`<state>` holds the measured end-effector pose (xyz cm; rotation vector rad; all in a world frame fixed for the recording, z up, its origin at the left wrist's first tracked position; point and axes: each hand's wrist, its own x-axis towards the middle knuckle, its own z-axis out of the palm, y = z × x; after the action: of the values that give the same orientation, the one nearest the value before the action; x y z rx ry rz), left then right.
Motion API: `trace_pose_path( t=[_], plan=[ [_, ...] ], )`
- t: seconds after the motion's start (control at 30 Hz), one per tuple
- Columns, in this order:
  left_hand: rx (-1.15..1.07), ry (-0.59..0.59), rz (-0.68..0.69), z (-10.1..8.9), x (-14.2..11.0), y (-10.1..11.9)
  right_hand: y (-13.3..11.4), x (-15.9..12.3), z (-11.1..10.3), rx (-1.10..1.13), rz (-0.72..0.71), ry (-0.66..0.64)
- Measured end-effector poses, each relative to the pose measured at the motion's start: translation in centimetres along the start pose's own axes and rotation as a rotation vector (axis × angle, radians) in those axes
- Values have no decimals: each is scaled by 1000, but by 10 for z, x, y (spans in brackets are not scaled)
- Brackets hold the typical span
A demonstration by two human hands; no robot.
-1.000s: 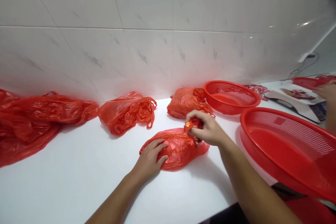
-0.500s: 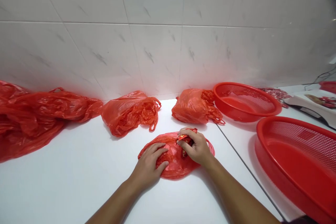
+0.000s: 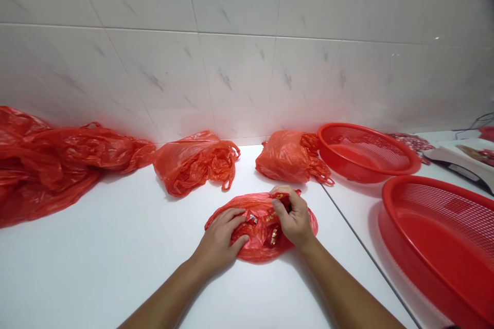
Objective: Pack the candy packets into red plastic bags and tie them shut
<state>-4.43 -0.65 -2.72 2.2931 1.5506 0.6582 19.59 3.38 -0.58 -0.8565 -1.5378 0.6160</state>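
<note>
A red plastic bag lies flattened on the white table in front of me, its mouth spread wide. My left hand rests on the bag's left side with fingers apart. Inside it lie small shiny wrapped candies, one red with gold print and another with a silvery patch. Over the bag's right part, my right hand pinches a red-wrapped candy with gold marks, partly hidden by the fingers.
Behind stand two filled-looking red bags, a left one and a right one. More crumpled red bags spread at far left. On the right are a small red basket, a larger red basket and a white device, perhaps a scale.
My right hand has lifted slightly and shifted right; candies formerly covered by it now show in the bag. My left hand stays in place. The view has shifted a little.
</note>
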Motion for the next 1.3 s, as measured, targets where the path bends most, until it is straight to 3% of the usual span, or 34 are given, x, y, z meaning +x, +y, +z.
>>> trace_pose_path(
  t=[0.17,0.33,0.57,0.9,1.13,1.3],
  plan=[
    [-10,2,-9,0,-1,0,7,-3,0,49,89,90],
    [-32,33,-2,0,-1,0,5,-3,-3,68,137,97],
    [-57,56,-17,-1,0,0,-5,6,-14,-55,1,-223],
    [-47,58,-20,-2,1,0,8,-1,-11,228,100,-29],
    [-54,46,-29,0,1,0,-7,-6,-4,174,77,-206],
    [-60,51,-16,1,1,-1,-14,1,-6,44,-23,-232]
  ],
)
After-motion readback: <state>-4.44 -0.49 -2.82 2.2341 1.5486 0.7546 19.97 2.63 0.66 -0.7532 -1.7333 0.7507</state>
